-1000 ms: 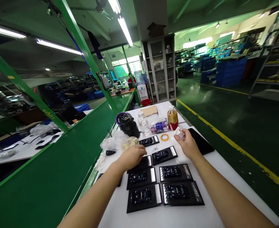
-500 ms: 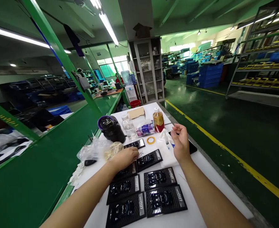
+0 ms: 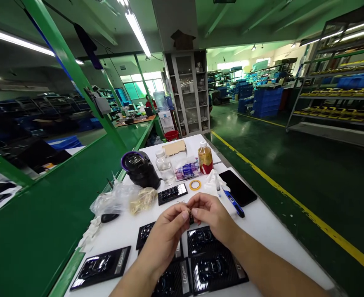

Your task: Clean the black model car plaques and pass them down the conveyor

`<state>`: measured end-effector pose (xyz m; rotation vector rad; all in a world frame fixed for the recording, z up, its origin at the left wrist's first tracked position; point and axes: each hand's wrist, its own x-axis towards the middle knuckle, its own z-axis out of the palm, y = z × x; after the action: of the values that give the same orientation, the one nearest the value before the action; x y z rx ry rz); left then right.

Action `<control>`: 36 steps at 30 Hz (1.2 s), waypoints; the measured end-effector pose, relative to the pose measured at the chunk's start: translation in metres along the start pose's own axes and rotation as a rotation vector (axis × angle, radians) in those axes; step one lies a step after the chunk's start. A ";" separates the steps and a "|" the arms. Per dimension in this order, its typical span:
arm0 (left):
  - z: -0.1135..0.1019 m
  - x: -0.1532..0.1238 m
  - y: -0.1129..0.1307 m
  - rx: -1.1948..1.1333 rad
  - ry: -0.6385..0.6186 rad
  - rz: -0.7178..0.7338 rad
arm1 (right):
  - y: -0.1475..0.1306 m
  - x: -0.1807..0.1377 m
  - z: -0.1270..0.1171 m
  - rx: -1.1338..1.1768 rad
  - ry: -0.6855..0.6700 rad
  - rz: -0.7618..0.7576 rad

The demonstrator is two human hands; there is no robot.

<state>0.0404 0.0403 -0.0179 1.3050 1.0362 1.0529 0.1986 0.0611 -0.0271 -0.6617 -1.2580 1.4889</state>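
Note:
My left hand [image 3: 171, 227] and my right hand [image 3: 213, 214] meet over the middle of the table, fingertips pinched close together. Whatever they hold between them is too small and covered to make out. Beneath and around them lie several black display plates with glossy dark model cars, such as one plate [image 3: 213, 268] under my right wrist. Another plate [image 3: 101, 266] lies apart at the left, and a further one [image 3: 172, 193] sits beyond my hands. Parts of the nearer plates are hidden by my hands and forearms.
Beyond stand a black jug [image 3: 141, 171], a clear bottle [image 3: 166, 167] and a drink bottle [image 3: 205, 159]. A tape roll [image 3: 195, 185], blue cutter [image 3: 235, 204], phone [image 3: 239, 187] and crumpled plastic bags [image 3: 117, 200] lie around. A green partition [image 3: 46, 218] runs along the left.
My left hand has drawn back from the small dark bits near the plates. My right hand has come down from the right, and both now meet, fingertips together. The view has shifted slightly.

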 end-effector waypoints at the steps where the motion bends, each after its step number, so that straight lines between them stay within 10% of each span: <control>1: 0.003 -0.002 -0.003 -0.125 0.007 -0.043 | 0.000 -0.001 0.002 0.004 0.035 -0.029; 10: -0.015 -0.017 -0.017 -0.372 0.099 -0.119 | -0.001 -0.015 0.016 -0.014 -0.079 0.064; 36: -0.013 -0.021 -0.008 0.167 0.029 0.104 | 0.002 -0.018 0.019 -0.274 0.070 0.152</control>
<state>0.0235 0.0225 -0.0257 1.4958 1.1070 1.0847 0.1869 0.0378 -0.0264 -1.0015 -1.3957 1.4136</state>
